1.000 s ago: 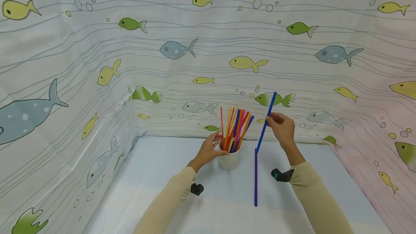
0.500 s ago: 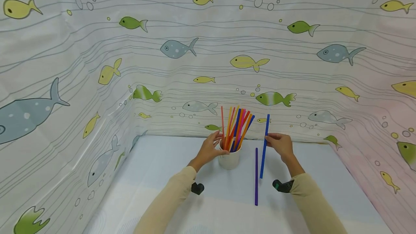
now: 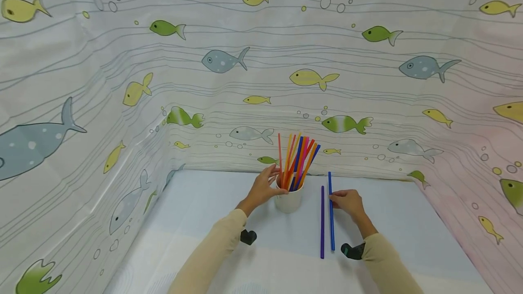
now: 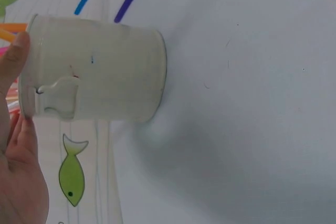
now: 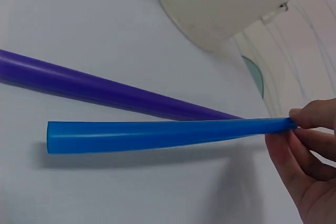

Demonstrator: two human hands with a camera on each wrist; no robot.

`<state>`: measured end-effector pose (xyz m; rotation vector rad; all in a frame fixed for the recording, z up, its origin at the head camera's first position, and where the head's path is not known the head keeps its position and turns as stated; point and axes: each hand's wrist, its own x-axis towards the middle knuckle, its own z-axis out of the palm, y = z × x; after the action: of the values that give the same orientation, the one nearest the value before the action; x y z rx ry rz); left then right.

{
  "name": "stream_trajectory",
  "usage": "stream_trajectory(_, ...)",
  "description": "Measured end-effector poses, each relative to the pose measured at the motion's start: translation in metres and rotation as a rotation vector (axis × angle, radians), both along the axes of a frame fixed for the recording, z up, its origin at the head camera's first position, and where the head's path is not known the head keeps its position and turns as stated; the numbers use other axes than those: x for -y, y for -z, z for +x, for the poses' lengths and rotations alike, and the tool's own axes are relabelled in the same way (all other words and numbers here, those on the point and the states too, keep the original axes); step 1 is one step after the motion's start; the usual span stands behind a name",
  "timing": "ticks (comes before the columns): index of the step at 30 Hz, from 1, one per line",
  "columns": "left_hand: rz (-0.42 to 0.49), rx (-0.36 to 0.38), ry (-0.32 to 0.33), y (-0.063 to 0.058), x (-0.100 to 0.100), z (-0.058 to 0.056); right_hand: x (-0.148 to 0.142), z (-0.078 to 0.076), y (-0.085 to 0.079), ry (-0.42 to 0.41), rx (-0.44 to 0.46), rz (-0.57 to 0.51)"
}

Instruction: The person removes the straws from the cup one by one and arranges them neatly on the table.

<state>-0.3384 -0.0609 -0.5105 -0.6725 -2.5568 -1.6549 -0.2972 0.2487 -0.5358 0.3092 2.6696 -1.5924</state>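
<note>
Between the thumb and fingers of my right hand [image 3: 346, 201] is a blue straw [image 3: 331, 226], pinched above its middle. In the right wrist view its near end [image 5: 73, 137] casts a shadow close over the table. A purple straw [image 3: 322, 235] lies just left of it, nearly parallel in the head view. My left hand [image 3: 262, 188] holds the rim of a white cup [image 3: 288, 203], thumb in front and fingers behind. Orange, yellow, pink, red and blue straws [image 3: 302, 158] stand in the cup, fanning out at the top.
The pale table [image 3: 196, 230] is bounded by a fish-printed sheet [image 3: 261, 76] at the back and both sides. Dark wrist devices sit by each sleeve, one at the left [image 3: 248, 237] and one at the right [image 3: 352, 251].
My right hand has brought the blue straw down from above the table's back edge to beside the purple straw, turning it nearly parallel. The left hand and cup have stayed put.
</note>
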Motion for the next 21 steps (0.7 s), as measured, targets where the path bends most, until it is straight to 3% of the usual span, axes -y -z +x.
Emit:
stream_trajectory(9,-0.012,0.004,-0.004,-0.001,-0.001,0.001,0.006,0.006,0.017,0.024,0.009,0.104)
stream_trajectory(21,-0.016,-0.005,-0.002,0.001,0.000,-0.002,0.015,0.009,0.022,0.023,0.000,0.149)
